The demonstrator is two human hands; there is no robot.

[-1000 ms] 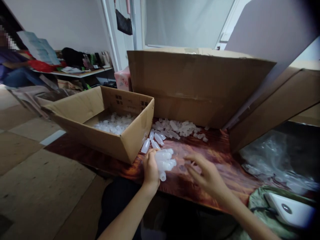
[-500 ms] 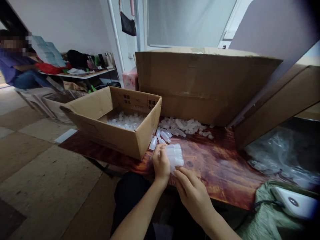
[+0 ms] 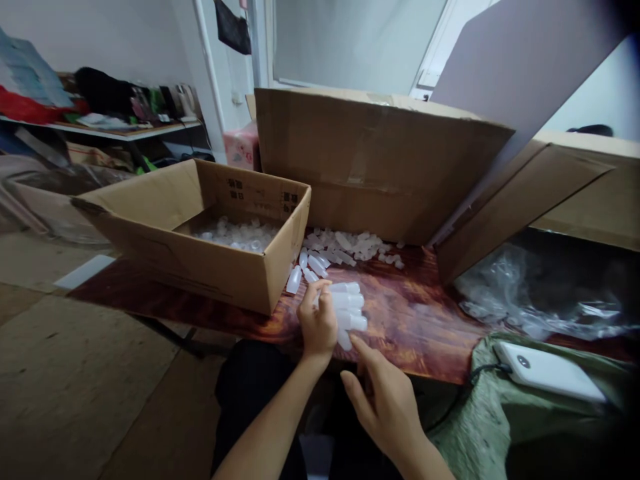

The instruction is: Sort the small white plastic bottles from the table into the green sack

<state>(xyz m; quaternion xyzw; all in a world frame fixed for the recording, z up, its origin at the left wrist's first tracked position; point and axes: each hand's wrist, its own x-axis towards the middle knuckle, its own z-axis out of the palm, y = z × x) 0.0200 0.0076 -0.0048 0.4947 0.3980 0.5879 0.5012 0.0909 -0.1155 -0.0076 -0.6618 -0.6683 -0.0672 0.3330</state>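
Observation:
My left hand [image 3: 319, 321] is closed around a bunch of small translucent white plastic bottles [image 3: 347, 300], lying side by side with their necks to the right. The lowest bottle [image 3: 345, 340] tilts downward from the bunch. Just below and right of it is my right hand [image 3: 387, 393], thumb and index finger apart, the index fingertip at or very near that bottle; whether they touch I cannot tell. Loose bottles [image 3: 294, 279] lie on the table beyond my left hand, beside a heap of similar small plastic pieces [image 3: 350, 245].
An open cardboard box [image 3: 200, 260] with more translucent pieces stands left on the brown table [image 3: 415, 313]. Behind is a large carton [image 3: 370, 160]. At right lie clear plastic bags [image 3: 515, 293] and a white device [image 3: 550, 373] with a cable on green cloth [image 3: 490, 413].
The view has turned right. My right hand has drawn back from the bottles, its thumb now spread from the index finger. The bunch in my left hand looks more fanned out.

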